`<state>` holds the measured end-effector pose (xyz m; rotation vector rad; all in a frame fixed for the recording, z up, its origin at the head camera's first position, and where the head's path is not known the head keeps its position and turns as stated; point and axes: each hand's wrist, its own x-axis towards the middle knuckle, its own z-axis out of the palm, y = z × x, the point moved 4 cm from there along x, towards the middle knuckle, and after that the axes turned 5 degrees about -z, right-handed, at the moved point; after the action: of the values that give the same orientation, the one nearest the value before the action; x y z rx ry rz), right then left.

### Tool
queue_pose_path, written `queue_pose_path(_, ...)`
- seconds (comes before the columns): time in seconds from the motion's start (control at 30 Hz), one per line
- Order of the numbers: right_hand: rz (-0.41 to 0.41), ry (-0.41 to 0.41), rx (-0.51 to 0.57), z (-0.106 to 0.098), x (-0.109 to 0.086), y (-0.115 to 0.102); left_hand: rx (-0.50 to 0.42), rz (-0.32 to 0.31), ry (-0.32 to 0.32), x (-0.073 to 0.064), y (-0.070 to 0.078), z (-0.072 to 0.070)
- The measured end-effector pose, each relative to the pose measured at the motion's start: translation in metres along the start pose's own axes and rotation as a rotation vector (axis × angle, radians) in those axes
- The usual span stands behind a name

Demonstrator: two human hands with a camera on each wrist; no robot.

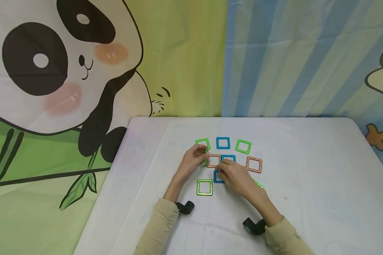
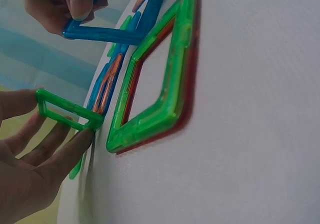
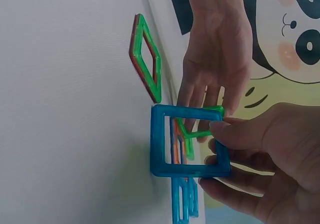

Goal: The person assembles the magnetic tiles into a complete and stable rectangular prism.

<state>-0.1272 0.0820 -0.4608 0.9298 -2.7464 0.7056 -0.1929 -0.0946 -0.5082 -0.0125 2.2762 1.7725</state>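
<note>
My left hand [image 1: 191, 161] grips a green square frame tile [image 2: 67, 104] between thumb and fingers, holding it on edge at the left side of an orange square tile [image 1: 214, 155]. A blue square tile [image 1: 228, 155] lies flat against the orange one's right side. With thumb and fingers, my right hand [image 1: 237, 177] pinches another blue square tile [image 3: 157, 144] by one side, raised off the table in the wrist views. In the head view, the right fingers hide part of that tile and of the flat blue one.
Several square tiles lie around the hands: a green one [image 1: 204, 194] in front, a blue one [image 1: 223, 138] and green one [image 1: 237, 145] behind, an orange one [image 1: 247, 163] to the right. Another green tile [image 1: 258, 183] is mostly under the right wrist. A patterned curtain [image 1: 191, 56] hangs behind the white table [image 1: 322, 170].
</note>
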Motion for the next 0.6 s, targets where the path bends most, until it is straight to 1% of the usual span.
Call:
queue_pose_path(0.3,-0.024,0.03,0.002,-0.003,0.012,-0.002,-0.013,0.006,-0.004,-0.001,0.002,-0.001)
queue_pose_path(0.6,-0.028,0.056,-0.003,0.003,0.022,-0.002,-0.004,-0.002,0.004,-0.001,0.001,0.0)
